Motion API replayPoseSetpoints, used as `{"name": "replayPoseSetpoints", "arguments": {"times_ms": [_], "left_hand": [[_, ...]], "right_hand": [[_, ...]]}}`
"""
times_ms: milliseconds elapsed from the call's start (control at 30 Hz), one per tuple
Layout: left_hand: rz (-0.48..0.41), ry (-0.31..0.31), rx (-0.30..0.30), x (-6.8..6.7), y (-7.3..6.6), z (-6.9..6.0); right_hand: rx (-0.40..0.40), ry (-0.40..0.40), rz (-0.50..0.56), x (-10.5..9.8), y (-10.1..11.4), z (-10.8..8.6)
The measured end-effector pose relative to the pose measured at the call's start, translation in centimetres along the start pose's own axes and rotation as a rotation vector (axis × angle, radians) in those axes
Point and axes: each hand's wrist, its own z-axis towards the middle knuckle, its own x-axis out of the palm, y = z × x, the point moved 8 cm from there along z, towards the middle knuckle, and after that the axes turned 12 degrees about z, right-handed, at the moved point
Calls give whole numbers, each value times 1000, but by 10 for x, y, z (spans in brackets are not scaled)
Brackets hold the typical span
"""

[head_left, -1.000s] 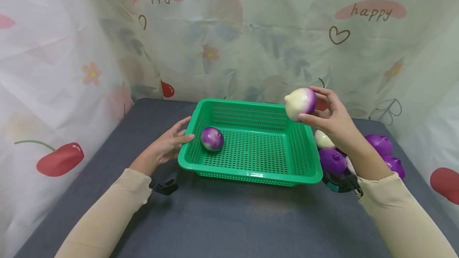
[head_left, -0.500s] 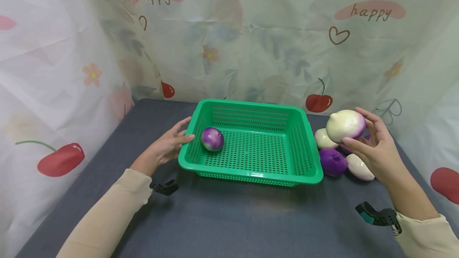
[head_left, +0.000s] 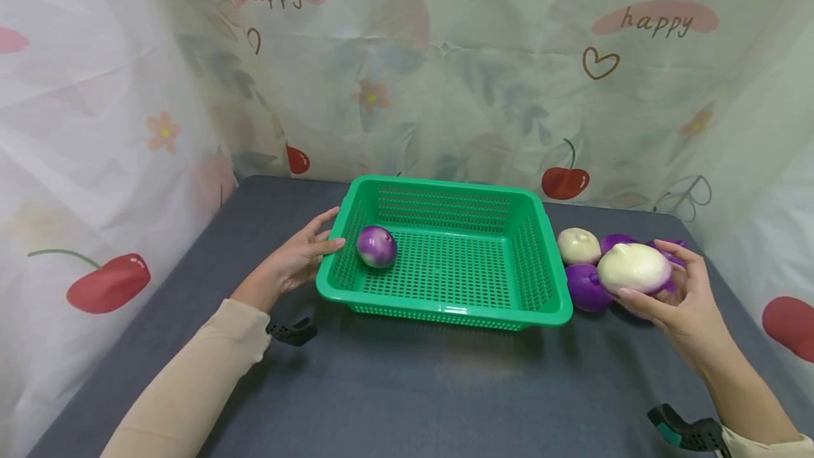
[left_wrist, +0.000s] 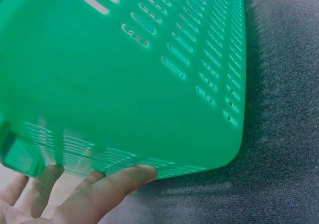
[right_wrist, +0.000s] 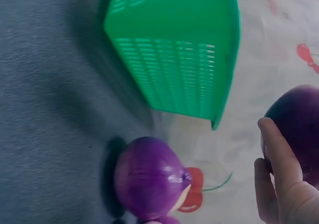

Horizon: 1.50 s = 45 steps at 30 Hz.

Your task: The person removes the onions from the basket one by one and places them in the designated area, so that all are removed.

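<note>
My right hand (head_left: pixel 683 309) holds a white-and-purple onion (head_left: pixel 634 268) between thumb and fingers, above several other onions at the right of the basket. In the right wrist view this onion (right_wrist: pixel 299 129) shows its dark purple side. My left hand (head_left: pixel 295 254) grips the left rim of a green plastic basket (head_left: pixel 454 311), thumb over the rim. The left wrist view shows the fingers (left_wrist: pixel 107 191) against the basket's outer wall (left_wrist: pixel 124 104). Inside the basket, near its left end, lies one purple-and-white onion (head_left: pixel 377 247).
By the basket's right side sit a white onion (head_left: pixel 578 245) and a purple onion (head_left: pixel 587 288); more purple ones are partly hidden behind the right hand. A dark grey cloth (head_left: pixel 407 387) covers the table. Printed curtains (head_left: pixel 445 90) hang behind and at both sides.
My right hand has carried the white-and-purple onion from above the basket's right end rightward and down to the other onions. The left hand and the basket stay put.
</note>
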Motion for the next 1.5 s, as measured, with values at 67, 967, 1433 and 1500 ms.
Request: {"name": "replayPoseSetpoints", "arguments": {"times_ms": [67,967,1433,1500], "left_hand": [[-2,-5,-2,0,1,0],[-1,-4,0,-1,-1,-1],[0,-7,-6,0,0,0],[0,-8,-7,0,0,-1]], "right_hand": [[24,-19,-66,-3,-5,-5],[256,50,-645,-9,-68,-32],[383,91,-707,-15,-82,-36],[377,94,-707,-15,-83,-35]]}}
